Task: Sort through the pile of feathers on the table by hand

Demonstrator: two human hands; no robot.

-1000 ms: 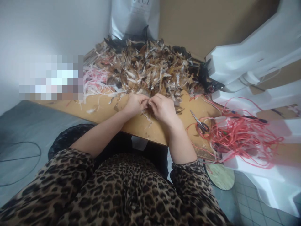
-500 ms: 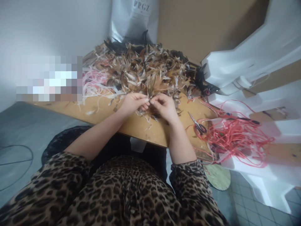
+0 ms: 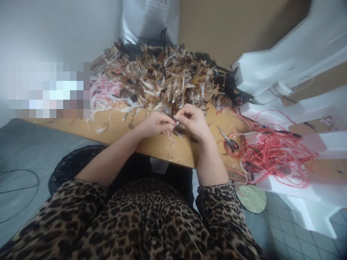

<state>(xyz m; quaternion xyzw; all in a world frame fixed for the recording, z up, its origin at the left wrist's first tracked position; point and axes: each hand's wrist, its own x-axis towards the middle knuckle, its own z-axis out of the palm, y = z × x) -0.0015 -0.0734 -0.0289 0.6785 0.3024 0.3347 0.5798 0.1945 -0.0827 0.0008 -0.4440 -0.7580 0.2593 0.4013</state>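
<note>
A big heap of brown, black and white feathers (image 3: 173, 77) covers the back of a wooden table (image 3: 157, 144). At the heap's near edge my left hand (image 3: 155, 122) and my right hand (image 3: 193, 121) meet, fingertips pinched together on a small bunch of feathers (image 3: 173, 126). Both hands are closed. Loose bits of feather lie under them on the wood.
Scissors (image 3: 229, 139) lie just right of my right hand, beside a tangle of red cord (image 3: 273, 157). White foam blocks (image 3: 292, 61) stand at the right. Pink and white strips (image 3: 105, 95) lie at the left, and a silver bag (image 3: 148, 20) stands behind the heap.
My hands have stayed together at the heap's edge, fingers shifting on the feather bunch. The view has swayed slightly.
</note>
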